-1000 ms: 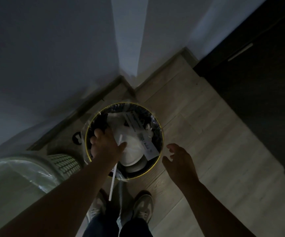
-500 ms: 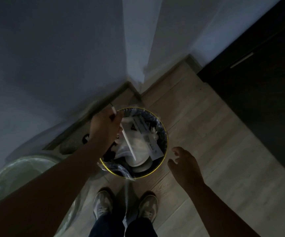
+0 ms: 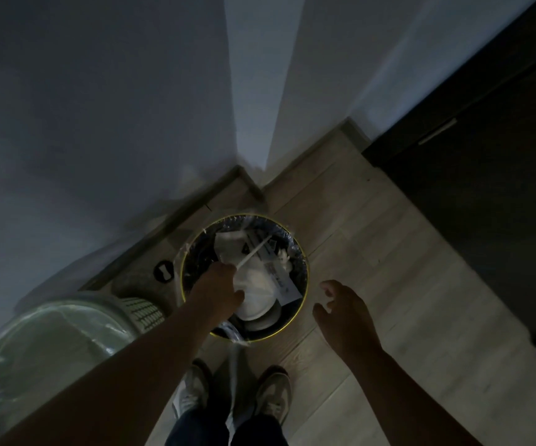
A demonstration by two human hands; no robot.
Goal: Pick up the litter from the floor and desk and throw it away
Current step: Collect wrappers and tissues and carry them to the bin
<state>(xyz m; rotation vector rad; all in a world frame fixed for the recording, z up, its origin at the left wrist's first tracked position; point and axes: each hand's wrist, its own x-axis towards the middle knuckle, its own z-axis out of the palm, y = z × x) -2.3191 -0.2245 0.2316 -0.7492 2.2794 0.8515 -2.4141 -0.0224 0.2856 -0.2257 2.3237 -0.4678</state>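
A small round bin [image 3: 305, 278] with a yellow rim and a dark liner stands on the wooden floor in front of my feet. White paper, a bowl and labelled wrappers [image 3: 260, 278] fill it. My left hand [image 3: 217, 288] is over the bin's left side, closed on a thin white stick [image 3: 254, 252] that slants up and right across the litter. My right hand [image 3: 344, 312] hovers just right of the bin, fingers apart and holding nothing.
A larger lined basket [image 3: 51, 346] with a woven side stands at the left. A small dark round object [image 3: 163, 271] lies on the floor by the skirting. A wall corner [image 3: 247, 175] juts out behind the bin. Dark cabinet doors [image 3: 485, 188] run along the right.
My left hand has come down from the bin's far-left rim to over its near-left side, and the white stick now points up-right instead of down-right. My right hand stayed beside the bin.
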